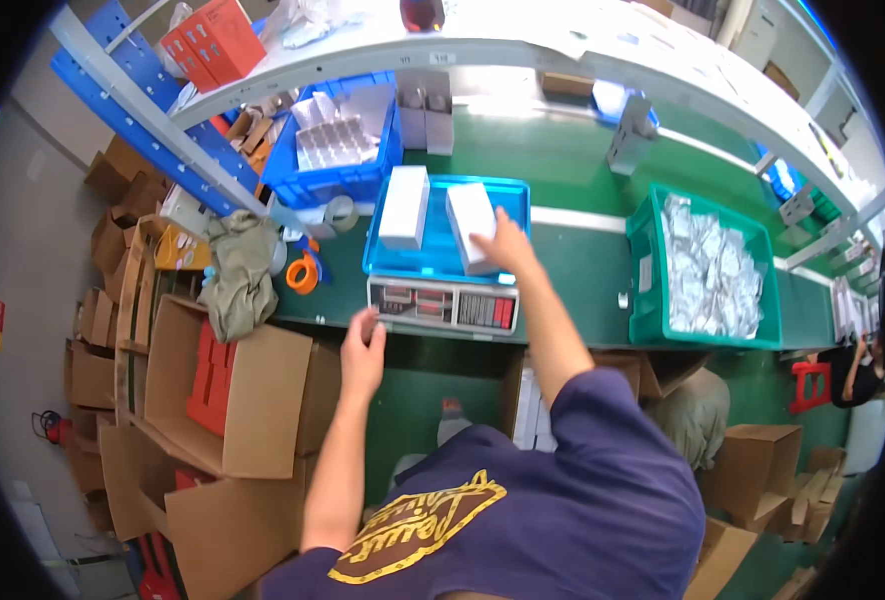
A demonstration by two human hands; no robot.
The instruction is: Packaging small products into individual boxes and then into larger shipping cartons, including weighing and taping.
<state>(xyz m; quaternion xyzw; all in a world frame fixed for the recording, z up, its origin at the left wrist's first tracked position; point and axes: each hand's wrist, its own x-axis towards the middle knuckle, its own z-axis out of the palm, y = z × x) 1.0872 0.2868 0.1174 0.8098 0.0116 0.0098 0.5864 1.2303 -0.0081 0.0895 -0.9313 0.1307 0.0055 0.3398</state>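
My right hand (506, 246) grips a slim white box (471, 222) at its right side, thumb across the top face. That box tilts slightly in a shallow blue tray (435, 262); a second white box (404, 208) stands at the tray's left. Under the tray is a grey bench scale (443, 304) with a display panel facing me. Near the scale's front left corner, my left hand (364, 352) hovers with loosely bent fingers apart, holding nothing visible. Whether its fingertips touch the scale cannot be made out.
A blue crate (335, 178) with moulded trays stands behind left, an orange tape roll (303, 273) nearer. To the right, a green crate (649, 280) holds silvery packets. A white shelf (523, 52) overhangs the bench. Open cartons (271, 400) crowd the lower left.
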